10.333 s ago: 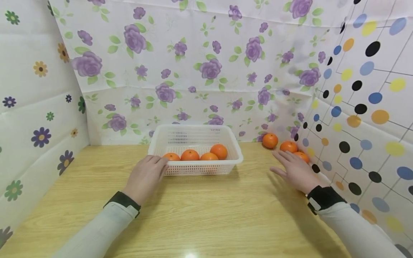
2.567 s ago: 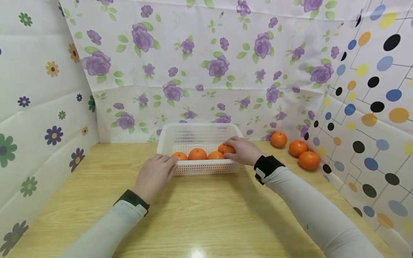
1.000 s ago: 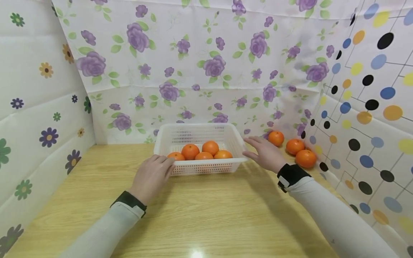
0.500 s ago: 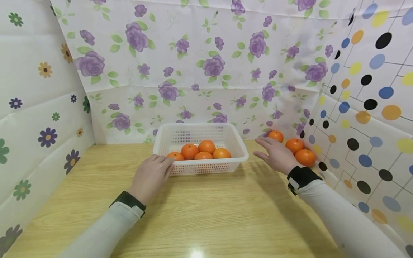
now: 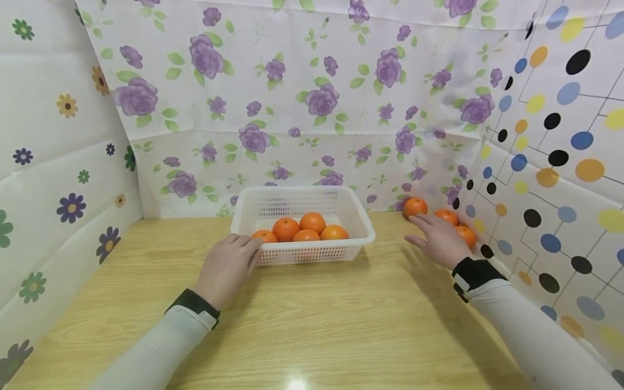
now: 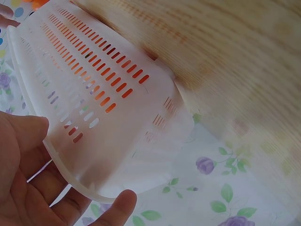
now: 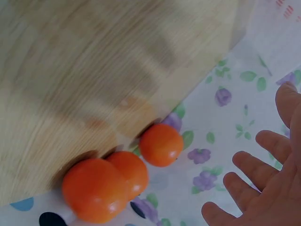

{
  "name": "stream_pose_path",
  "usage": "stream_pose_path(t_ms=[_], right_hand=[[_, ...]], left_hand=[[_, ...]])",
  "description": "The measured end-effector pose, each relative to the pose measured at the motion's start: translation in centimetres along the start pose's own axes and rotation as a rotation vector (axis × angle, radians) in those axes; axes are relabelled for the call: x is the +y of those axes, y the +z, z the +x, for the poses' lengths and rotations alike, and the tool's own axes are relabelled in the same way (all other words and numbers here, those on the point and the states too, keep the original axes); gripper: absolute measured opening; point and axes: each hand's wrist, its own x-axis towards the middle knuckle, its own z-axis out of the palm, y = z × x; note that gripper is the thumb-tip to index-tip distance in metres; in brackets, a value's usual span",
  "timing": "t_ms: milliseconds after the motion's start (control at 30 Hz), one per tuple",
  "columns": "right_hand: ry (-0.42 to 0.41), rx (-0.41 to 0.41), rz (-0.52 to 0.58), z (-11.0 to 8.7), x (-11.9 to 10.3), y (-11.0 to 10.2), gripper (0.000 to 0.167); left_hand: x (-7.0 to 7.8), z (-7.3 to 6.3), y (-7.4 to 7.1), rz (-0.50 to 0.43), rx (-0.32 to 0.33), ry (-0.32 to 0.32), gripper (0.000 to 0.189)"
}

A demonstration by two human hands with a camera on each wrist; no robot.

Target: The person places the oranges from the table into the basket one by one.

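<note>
In the head view, my left hand [image 5: 226, 269] holds the near left corner of a white perforated plastic basket [image 5: 312, 253]. The left wrist view shows the thumb [image 6: 35, 127] over the basket's rim and the other fingers around the corner. Several mandarins [image 5: 286, 229] lie along the near side of the basket. My right hand [image 5: 442, 241] reaches over the right back of the table, fingers spread and nothing in them. Three mandarins lie there: one by the back wall [image 5: 415, 206], two beside the right wall [image 5: 466, 236], partly behind the hand. The right wrist view shows all three mandarins [image 7: 94, 190] apart from the fingers.
The wooden table [image 5: 302, 319] is enclosed by cloth walls: purple flowers on the back cloth [image 5: 292, 108], coloured dots on the right cloth [image 5: 551, 179], small flowers on the left cloth [image 5: 53, 162]. The basket stands near the back cloth.
My right hand set a mandarin in the basket, let go, and moved right to the loose mandarins. One more mandarin shows in the basket than at first. My left hand stays at the corner.
</note>
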Motion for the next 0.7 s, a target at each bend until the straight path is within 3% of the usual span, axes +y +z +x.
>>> stream_pose_path(t_ms=[267, 500, 700], right_hand=[[-0.007, 0.034, -0.055, -1.2, 1.4, -0.3, 0.063], [-0.015, 0.105, -0.142, -1.6, 3.9, 0.4, 0.058], [0.026, 0.087, -0.141, -1.9, 5.5, 0.9, 0.059]], left_hand=[[0.0, 0.0, -0.1, -0.001, -0.001, -0.005, 0.030], [0.0, 0.0, -0.1, -0.001, -0.011, -0.008, 0.030], [0.1, 0.0, -0.1, -0.002, -0.025, -0.018, 0.031]])
